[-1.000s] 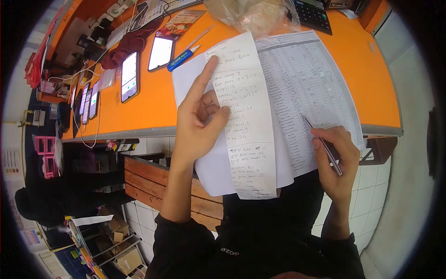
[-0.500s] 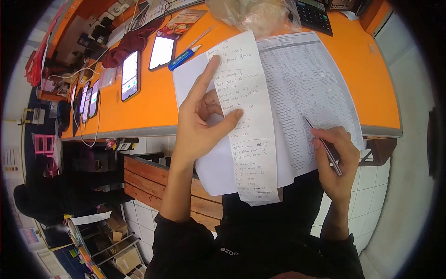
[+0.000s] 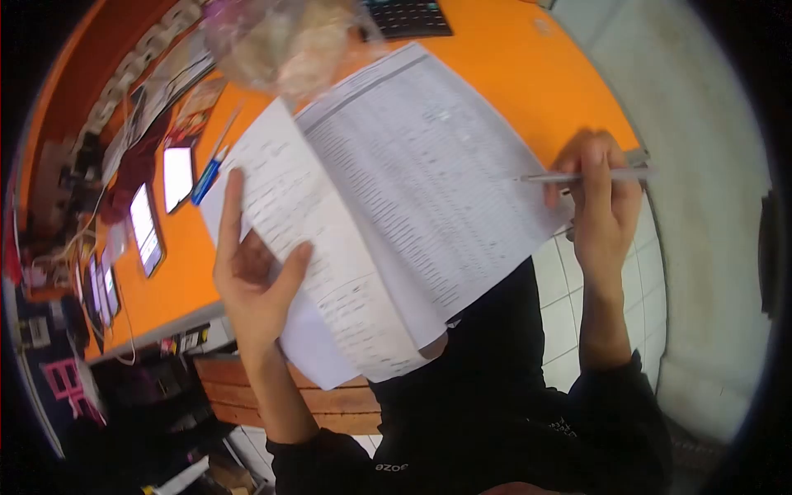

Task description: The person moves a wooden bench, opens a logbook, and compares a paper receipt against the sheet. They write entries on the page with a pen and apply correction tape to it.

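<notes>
My left hand (image 3: 256,285) grips a long handwritten paper strip (image 3: 330,256) by its left side, thumb on top and index finger stretched along the edge. Beneath the strip lies a printed sheet (image 3: 429,165) with a table of many rows, over another white paper (image 3: 318,351). In my right hand (image 3: 606,202) is a pen (image 3: 549,176), pinched between thumb and fingers. It is held nearly level, its tip pointing left over the right part of the printed sheet. Motion smears the right hand a little, and the writing is too blurred to read.
On the orange table (image 3: 511,74) are a blue marker (image 3: 206,181), a lit phone (image 3: 177,177), a second lit phone (image 3: 146,231) and more phones with cables at the left. A clear plastic bag (image 3: 289,49) and a black calculator (image 3: 408,18) are at the back.
The view has shifted and turned, so the table's things appear further left. My right hand has moved up and right, and the pen has swung to nearly level. The left hand keeps its hold.
</notes>
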`<state>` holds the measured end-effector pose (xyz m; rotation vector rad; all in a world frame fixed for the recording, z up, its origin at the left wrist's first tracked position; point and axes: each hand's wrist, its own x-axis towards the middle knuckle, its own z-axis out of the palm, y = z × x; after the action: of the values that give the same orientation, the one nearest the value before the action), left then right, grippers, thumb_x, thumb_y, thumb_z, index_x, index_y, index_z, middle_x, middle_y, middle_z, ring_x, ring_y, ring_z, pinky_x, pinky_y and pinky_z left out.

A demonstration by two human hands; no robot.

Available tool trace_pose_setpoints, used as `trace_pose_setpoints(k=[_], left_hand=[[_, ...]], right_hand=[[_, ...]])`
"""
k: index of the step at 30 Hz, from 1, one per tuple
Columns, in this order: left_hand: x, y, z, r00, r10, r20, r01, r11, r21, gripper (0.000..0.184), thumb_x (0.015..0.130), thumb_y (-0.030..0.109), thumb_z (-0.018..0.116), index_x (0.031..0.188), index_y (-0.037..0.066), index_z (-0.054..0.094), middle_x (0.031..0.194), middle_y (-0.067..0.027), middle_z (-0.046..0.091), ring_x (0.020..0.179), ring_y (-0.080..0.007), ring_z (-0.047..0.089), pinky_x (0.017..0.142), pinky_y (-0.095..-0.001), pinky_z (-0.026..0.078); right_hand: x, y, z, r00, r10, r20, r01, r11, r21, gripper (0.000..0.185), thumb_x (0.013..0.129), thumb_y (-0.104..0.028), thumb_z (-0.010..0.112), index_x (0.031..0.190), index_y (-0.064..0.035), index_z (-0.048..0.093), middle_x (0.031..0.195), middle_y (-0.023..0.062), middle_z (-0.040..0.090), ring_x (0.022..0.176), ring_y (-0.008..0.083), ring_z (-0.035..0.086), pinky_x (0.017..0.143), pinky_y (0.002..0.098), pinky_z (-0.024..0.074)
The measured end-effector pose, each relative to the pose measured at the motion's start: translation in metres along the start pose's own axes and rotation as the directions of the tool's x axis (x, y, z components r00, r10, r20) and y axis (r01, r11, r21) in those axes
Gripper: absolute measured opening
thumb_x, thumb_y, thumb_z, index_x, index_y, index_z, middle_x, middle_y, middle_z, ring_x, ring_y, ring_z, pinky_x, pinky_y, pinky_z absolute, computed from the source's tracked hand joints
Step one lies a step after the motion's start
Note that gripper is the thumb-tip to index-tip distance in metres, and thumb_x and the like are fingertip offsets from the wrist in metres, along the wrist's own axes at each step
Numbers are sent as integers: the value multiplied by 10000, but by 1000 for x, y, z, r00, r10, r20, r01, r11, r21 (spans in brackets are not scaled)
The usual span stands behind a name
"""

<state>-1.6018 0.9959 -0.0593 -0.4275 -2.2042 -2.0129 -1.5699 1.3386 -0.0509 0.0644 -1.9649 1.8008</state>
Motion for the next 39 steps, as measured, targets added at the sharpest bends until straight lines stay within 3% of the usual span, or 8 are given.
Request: trace_pose_setpoints(k=[5, 7, 13, 17, 19, 28, 38, 39], left_hand=[[0, -3, 1, 999, 43, -8, -43, 999, 14, 937, 848, -135, 721, 1650, -69, 240, 1555, -284, 502, 1324, -271, 615, 1133, -369, 455], [-1, -4, 1, 998, 48, -37, -47, 999, 28, 944, 842, -121, 737, 1645, -76, 245, 1575, -293, 476, 1314, -273, 623, 1126, -375, 465], [0, -3, 1, 999, 42, -34, -40, 997, 60, 955, 840, -91, 756, 1648, -68, 247, 1578, -290, 472, 1311, -275, 624, 1116, -368, 472], [-1, -3, 2, 999, 16, -52, -13, 998, 67, 964, 839, -61, 774, 1648, -65, 251, 1575, -287, 477, 1309, -275, 625, 1114, -369, 472], [-1, -3, 2, 998, -1, -69, 7, 997, 81, 974, 803, -14, 802, 1636, -58, 300, 1637, -269, 410, 1387, -283, 567, 1175, -388, 419], [-1, -6, 0, 998, 28, -63, -21, 994, 108, 961, 808, -3, 800, 1633, -56, 311, 1627, -277, 419, 1440, -305, 516, 1212, -405, 369], [-1, -6, 0, 998, 18, -63, -10, 992, 122, 970, 806, -1, 804, 1637, -50, 308, 1636, -269, 413, 1445, -306, 512, 1215, -408, 366], [0, -6, 0, 998, 38, -52, -32, 992, 119, 970, 821, -7, 804, 1640, -60, 287, 1613, -272, 435, 1386, -293, 559, 1173, -396, 412]], right_hand=[[44, 16, -4, 997, 62, -55, -55, 991, 118, 161, 1017, -169, 734, 936, -53, 657, 818, 46, 681, 671, 77, 683, 645, 200, 472], [53, 23, -8, 987, -14, 159, 41, 985, -170, 219, 966, -224, 801, 888, -63, 675, 755, 45, 698, 624, 81, 694, 598, 205, 472], [60, 34, 9, 969, 77, 234, 11, 935, -354, 277, 891, -187, 842, 742, -80, 635, 634, 33, 665, 525, 77, 633, 540, 231, 456], [58, 43, 4, 981, 77, 179, -22, 957, -289, 292, 882, -157, 817, 712, -87, 591, 630, 37, 657, 518, 74, 617, 538, 235, 449], [57, 43, 4, 983, 53, 174, -4, 963, -271, 289, 881, -137, 789, 699, -87, 569, 621, 40, 649, 524, 74, 616, 544, 236, 444], [57, 40, 9, 977, 94, 189, -22, 936, -352, 295, 873, -108, 765, 687, -85, 538, 606, 36, 628, 537, 76, 609, 561, 247, 440], [57, 41, 7, 977, 83, 195, -10, 938, -347, 299, 870, -64, 755, 697, -77, 512, 601, 25, 601, 538, 70, 592, 548, 242, 432], [57, 43, 6, 978, 85, 189, -25, 953, -302, 297, 868, -58, 757, 702, -76, 512, 603, 25, 601, 537, 68, 590, 546, 237, 434]])
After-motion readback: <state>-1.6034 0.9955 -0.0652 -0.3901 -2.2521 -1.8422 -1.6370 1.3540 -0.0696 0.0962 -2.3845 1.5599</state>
